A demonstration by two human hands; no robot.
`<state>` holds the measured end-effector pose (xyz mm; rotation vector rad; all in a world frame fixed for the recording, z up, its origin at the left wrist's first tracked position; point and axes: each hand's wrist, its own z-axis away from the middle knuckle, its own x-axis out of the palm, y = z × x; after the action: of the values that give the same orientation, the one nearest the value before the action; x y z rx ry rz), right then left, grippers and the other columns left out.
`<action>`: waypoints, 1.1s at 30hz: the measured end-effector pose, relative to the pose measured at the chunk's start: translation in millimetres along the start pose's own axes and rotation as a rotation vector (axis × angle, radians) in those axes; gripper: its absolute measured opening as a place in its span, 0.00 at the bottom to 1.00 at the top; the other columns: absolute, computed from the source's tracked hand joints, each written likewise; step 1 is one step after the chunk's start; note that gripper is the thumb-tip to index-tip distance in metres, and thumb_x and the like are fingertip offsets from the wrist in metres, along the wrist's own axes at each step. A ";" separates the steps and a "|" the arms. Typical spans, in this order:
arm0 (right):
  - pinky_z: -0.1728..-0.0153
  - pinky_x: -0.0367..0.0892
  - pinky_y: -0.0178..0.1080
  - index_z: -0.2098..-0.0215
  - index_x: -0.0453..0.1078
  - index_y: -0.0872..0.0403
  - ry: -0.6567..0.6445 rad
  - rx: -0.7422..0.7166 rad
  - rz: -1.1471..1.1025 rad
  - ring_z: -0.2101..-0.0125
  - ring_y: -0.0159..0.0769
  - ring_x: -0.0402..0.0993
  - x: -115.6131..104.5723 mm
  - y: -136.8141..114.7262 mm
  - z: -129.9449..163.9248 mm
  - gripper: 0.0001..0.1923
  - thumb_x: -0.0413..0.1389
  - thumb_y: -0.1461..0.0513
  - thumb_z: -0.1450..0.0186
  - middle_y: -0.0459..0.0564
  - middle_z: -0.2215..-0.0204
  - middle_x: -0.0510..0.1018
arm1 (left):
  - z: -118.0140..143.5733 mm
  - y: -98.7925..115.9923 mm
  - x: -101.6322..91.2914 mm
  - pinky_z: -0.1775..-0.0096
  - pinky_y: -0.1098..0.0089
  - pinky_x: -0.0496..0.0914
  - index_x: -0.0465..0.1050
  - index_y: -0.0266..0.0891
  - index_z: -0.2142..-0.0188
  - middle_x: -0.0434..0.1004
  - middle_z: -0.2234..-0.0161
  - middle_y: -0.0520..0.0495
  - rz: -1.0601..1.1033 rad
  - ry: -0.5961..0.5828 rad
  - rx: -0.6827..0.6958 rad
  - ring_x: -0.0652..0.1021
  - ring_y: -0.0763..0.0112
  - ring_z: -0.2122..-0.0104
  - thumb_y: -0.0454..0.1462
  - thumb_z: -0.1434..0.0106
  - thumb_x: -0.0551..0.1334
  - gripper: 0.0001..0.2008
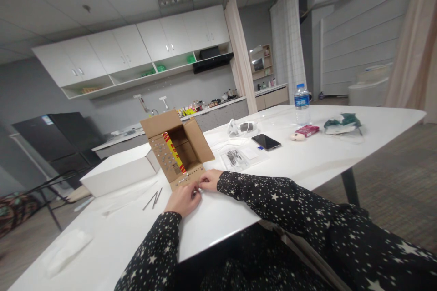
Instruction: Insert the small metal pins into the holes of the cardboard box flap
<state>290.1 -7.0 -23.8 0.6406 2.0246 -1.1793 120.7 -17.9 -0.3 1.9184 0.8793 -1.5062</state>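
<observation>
My left hand [183, 198] and right hand [210, 180] pinch something too small to identify at the front flap of one cardboard box [177, 149]. Left of the box: one white box [118, 173], two metal rods [153, 199].

Single head-worn view, seated at the near edge of the white desk [307, 163], looking forward and slightly down, tilted. Hands close, low centre by the cardboard box [177, 150]; far desk edge, kitchen cabinets [136, 50] and ceiling beyond.
</observation>
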 end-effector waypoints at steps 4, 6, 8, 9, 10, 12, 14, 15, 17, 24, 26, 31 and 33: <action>0.78 0.52 0.29 0.70 0.76 0.56 -0.001 0.002 0.002 0.78 0.26 0.62 -0.5 -0.7 0.3 0.10 0.54 0.59 0.43 0.43 0.80 0.72 | -0.2 1.8 -0.6 0.69 0.71 0.61 0.66 0.41 0.69 0.73 0.72 0.49 0.003 -0.004 -0.024 0.73 0.69 0.71 0.37 0.45 0.52 0.06; 0.78 0.52 0.29 0.70 0.76 0.56 0.002 0.004 0.000 0.78 0.26 0.62 -0.7 -1.2 0.6 0.11 0.54 0.59 0.43 0.43 0.80 0.72 | -0.4 2.2 0.0 0.70 0.71 0.61 0.66 0.41 0.69 0.73 0.72 0.49 0.004 -0.003 -0.036 0.72 0.69 0.72 0.37 0.45 0.52 0.06; 0.78 0.52 0.29 0.70 0.76 0.56 0.008 0.008 -0.007 0.78 0.26 0.62 -0.9 -1.6 1.1 0.11 0.55 0.58 0.44 0.43 0.80 0.72 | -0.4 2.4 0.7 0.70 0.70 0.60 0.65 0.40 0.69 0.72 0.73 0.49 0.009 -0.007 -0.046 0.72 0.69 0.72 0.37 0.45 0.52 0.06; 0.77 0.52 0.29 0.70 0.76 0.56 0.010 0.010 -0.011 0.78 0.26 0.62 -1.0 -1.7 1.3 0.11 0.55 0.58 0.44 0.43 0.80 0.72 | -0.4 2.4 1.0 0.71 0.70 0.60 0.65 0.40 0.69 0.72 0.73 0.49 0.012 -0.011 -0.049 0.72 0.69 0.72 0.37 0.45 0.52 0.06; 0.78 0.52 0.29 0.70 0.76 0.55 0.011 0.012 -0.013 0.78 0.26 0.62 -1.0 -1.7 1.4 0.11 0.55 0.58 0.44 0.43 0.80 0.72 | -0.3 2.3 1.4 0.71 0.70 0.60 0.65 0.40 0.69 0.72 0.73 0.49 0.016 -0.014 -0.051 0.72 0.69 0.72 0.37 0.46 0.52 0.06; 0.78 0.52 0.29 0.71 0.76 0.56 0.011 0.014 -0.014 0.78 0.26 0.62 -0.8 -1.2 1.3 0.11 0.55 0.57 0.43 0.43 0.80 0.72 | -0.2 1.6 2.0 0.70 0.70 0.60 0.65 0.40 0.69 0.72 0.73 0.49 0.018 -0.013 -0.052 0.72 0.69 0.72 0.36 0.46 0.52 0.06; 0.78 0.52 0.29 0.71 0.76 0.55 0.008 0.013 -0.011 0.78 0.26 0.62 -0.1 -0.1 0.5 0.12 0.55 0.57 0.43 0.43 0.80 0.72 | -0.3 0.6 2.8 0.70 0.70 0.60 0.65 0.40 0.70 0.72 0.73 0.49 0.015 -0.009 -0.051 0.72 0.68 0.72 0.36 0.46 0.52 0.05; 0.78 0.52 0.29 0.71 0.76 0.55 0.005 0.012 -0.010 0.78 0.26 0.62 0.4 0.6 -0.1 0.12 0.55 0.56 0.43 0.43 0.80 0.71 | -0.5 0.0 3.2 0.70 0.70 0.60 0.64 0.40 0.70 0.72 0.73 0.49 0.012 -0.009 -0.051 0.72 0.68 0.72 0.36 0.46 0.52 0.05; 0.78 0.52 0.29 0.71 0.75 0.55 0.003 0.011 -0.007 0.78 0.27 0.62 1.4 2.0 -1.2 0.12 0.55 0.56 0.43 0.43 0.81 0.71 | -0.8 -0.9 4.1 0.71 0.70 0.60 0.64 0.40 0.70 0.72 0.74 0.49 0.008 -0.011 -0.054 0.72 0.68 0.72 0.37 0.46 0.52 0.05; 0.78 0.53 0.30 0.69 0.76 0.55 -0.009 -0.009 0.011 0.78 0.27 0.62 1.2 2.9 -1.6 0.12 0.54 0.56 0.43 0.44 0.79 0.73 | -0.7 -0.2 5.1 0.70 0.70 0.60 0.64 0.40 0.70 0.71 0.74 0.49 0.001 -0.014 -0.065 0.72 0.68 0.72 0.37 0.45 0.52 0.05; 0.77 0.53 0.30 0.68 0.76 0.55 -0.012 -0.007 0.011 0.77 0.27 0.63 0.2 1.7 -0.9 0.12 0.54 0.56 0.43 0.44 0.78 0.74 | -0.7 -0.2 5.1 0.70 0.70 0.60 0.64 0.40 0.69 0.71 0.73 0.49 0.003 -0.018 -0.063 0.72 0.68 0.72 0.37 0.45 0.52 0.05; 0.77 0.54 0.30 0.68 0.76 0.55 0.001 0.015 0.000 0.77 0.27 0.64 -1.1 -1.3 0.2 0.11 0.55 0.57 0.43 0.44 0.78 0.74 | -1.0 -1.8 5.7 0.70 0.70 0.60 0.63 0.41 0.70 0.71 0.73 0.49 -0.003 -0.009 -0.043 0.72 0.68 0.72 0.37 0.46 0.52 0.04; 0.77 0.54 0.30 0.69 0.76 0.55 -0.005 0.018 0.001 0.77 0.27 0.63 -0.9 -1.6 0.4 0.11 0.55 0.57 0.43 0.44 0.78 0.74 | -1.1 -2.5 5.8 0.70 0.70 0.60 0.62 0.41 0.71 0.71 0.73 0.49 -0.006 -0.001 -0.034 0.73 0.68 0.72 0.37 0.46 0.52 0.04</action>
<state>289.6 -8.1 -22.4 0.6470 2.0116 -1.1984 120.4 -14.6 -5.8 1.8927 0.9054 -1.4859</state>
